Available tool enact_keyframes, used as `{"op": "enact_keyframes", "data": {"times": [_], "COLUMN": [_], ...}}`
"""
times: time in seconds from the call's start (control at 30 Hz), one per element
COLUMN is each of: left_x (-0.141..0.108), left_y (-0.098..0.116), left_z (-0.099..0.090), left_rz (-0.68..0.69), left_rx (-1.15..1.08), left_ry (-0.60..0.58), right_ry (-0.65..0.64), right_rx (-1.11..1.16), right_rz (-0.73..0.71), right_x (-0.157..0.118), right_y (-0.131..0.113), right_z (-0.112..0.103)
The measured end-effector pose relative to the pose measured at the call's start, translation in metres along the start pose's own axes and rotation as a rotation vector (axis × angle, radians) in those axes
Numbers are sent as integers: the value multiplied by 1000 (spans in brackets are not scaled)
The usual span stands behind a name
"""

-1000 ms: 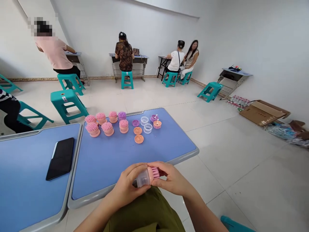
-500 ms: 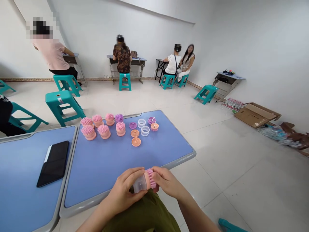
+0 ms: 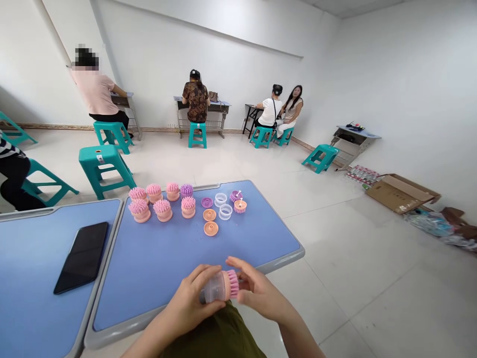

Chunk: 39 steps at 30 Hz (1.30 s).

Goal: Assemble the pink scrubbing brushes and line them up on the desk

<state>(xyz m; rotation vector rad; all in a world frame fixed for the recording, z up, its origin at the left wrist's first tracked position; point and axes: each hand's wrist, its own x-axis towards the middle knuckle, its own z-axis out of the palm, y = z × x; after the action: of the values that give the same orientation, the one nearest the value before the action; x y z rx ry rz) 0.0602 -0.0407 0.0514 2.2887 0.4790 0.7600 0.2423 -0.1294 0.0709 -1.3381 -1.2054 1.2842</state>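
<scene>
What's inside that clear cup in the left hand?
Inside the clear cup, only a pale haze shows; I can't make out any contents. The left hand covers part of its side, and the pink-bristled brush head covers one end.

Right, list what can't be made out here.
Head view:
Clear cup, end away from the bristles: mostly covered by the left hand.
Right hand: overlap hides whether it touches the pink bristles.
Left table: cut off by left edge.
Items on far desk: too small.
</scene>
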Motion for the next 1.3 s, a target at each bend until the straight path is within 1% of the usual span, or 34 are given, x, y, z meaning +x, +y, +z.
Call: {"op": "enact_keyframes", "data": {"times": [0.1,0.2,0.27,0.3,0.43,0.47,0.53,0.63,0.7,0.8,0.87,1.0,1.13,1.23,1.3], "left_x": [1,3,4,4,4,4,5,6,6,6,5,5,6,6,5], "left_y": [1,3,4,4,2,3,4,5,4,0,0,2,2,1,1], "left_z": [1,2,2,2,4,4,5,6,6,8,8,8,9,11,13], "left_rz": [-72,-48,-31,-33,-43,-36,-7,11,-18,-45,-27,-23,-47,-6,39], "left_rx": [-1,-30,-45,-50,-70,-76,-81,-70,-58,-54,-63,-61,-40,-20,14], "left_ry": [0,-24,-13,-1,25,21,3,-4,9,33,32,20,32,24,14], "right_ry": [38,86,78,61,14,15,33,39,36,52,59,32,28,30,40], "right_rx": [-29,2,56,76,47,38,53,139,160,94,68,136,126,95,155], "right_rz": [-42,29,76,71,-28,-33,7,73,47,-16,-5,78,11,-5,18], "right_x": [0,3,3,2,0,0,2,4,4,5,6,6,1,2,5], "right_y": [-1,3,7,8,8,8,9,13,15,14,15,18,15,14,16], "right_z": [1,4,4,3,1,2,5,7,6,3,3,2,-1,1,4]}}
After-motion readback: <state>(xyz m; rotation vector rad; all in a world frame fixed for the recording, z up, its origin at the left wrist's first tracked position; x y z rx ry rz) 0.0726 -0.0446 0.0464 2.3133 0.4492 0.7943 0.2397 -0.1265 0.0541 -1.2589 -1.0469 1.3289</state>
